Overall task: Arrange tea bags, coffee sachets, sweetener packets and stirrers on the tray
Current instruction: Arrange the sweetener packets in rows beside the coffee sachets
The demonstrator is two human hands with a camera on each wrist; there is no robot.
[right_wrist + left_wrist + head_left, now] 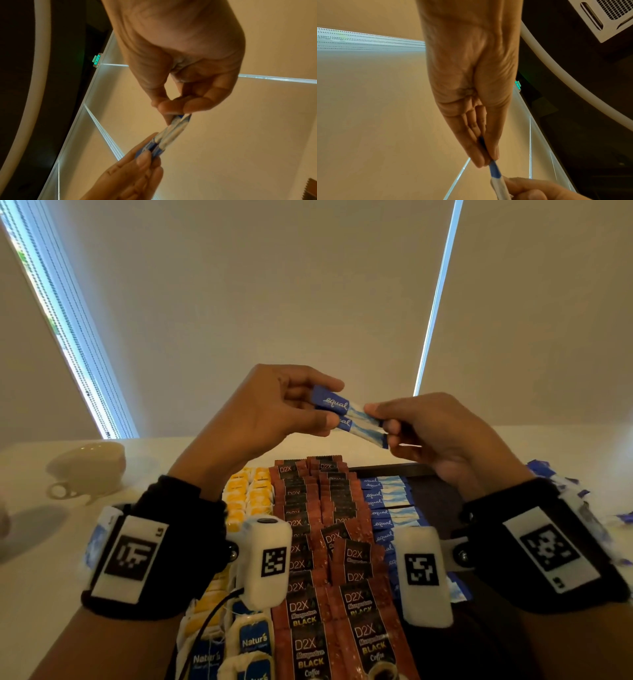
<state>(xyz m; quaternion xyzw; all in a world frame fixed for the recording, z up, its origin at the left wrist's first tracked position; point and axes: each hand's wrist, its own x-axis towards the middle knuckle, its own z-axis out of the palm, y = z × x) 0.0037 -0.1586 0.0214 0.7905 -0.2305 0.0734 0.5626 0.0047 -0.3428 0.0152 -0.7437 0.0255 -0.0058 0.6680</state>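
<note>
Two blue-and-white sweetener packets (349, 415) hang in the air above the dark tray (442, 501). My left hand (301, 402) pinches their blue ends and my right hand (394, 422) pinches their pale ends. The left wrist view shows the packets (494, 171) edge-on between my left fingertips; in the right wrist view the packets (169, 135) stretch between both hands. On the tray lie rows of yellow tea bags (246, 498), brown coffee sachets (318, 546), blue sweetener packets (387, 508) and blue-labelled tea bags (253, 642) near me.
A cream cup (87, 467) lies on the white table (27, 474) at the left. Loose blue packets (561, 481) are heaped on the table right of the tray. The tray's right part is bare dark surface.
</note>
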